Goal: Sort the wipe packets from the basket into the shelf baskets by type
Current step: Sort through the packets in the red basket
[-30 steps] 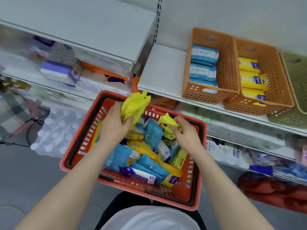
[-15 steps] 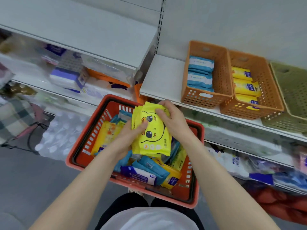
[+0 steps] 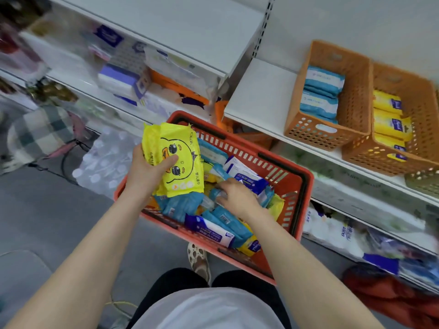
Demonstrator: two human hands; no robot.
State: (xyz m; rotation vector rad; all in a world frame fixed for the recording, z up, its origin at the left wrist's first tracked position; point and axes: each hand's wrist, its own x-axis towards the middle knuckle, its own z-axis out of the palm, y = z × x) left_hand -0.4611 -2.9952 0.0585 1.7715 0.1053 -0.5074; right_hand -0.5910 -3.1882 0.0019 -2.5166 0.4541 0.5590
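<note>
White store shelving (image 3: 261,91) backs the scene as a person sorts wipe packets over a red shopping basket (image 3: 303,186). The left hand (image 3: 147,167) grips a small stack of yellow duck-face packets (image 3: 181,162), thumb pressed across the printed face and fingers curled behind, and holds them upright above the basket's left rim. Just right of and below that grip, the right hand (image 3: 235,195) reaches palm-down into the loose packets, its fingertips on a pale blue packet (image 3: 215,194); whether the fingers have closed on it cannot be told. Blue packets, yellow ones and white-and-purple ones lie jumbled under both hands, with one white-and-purple packet (image 3: 209,230) against the basket's near wall. Up and well to the right of the grip, an orange shelf basket (image 3: 356,96) holds a row of blue-and-white packets (image 3: 320,96). Touching its right side, a second orange basket (image 3: 425,110) holds yellow packets with blue labels (image 3: 389,122). To the left of the gripping hand, a wrapped pack of clear bottles (image 3: 104,162) sits on the grey floor. Below the red basket, one pale perforated shoe (image 3: 198,257) shows between the person's dark trouser legs.
</note>
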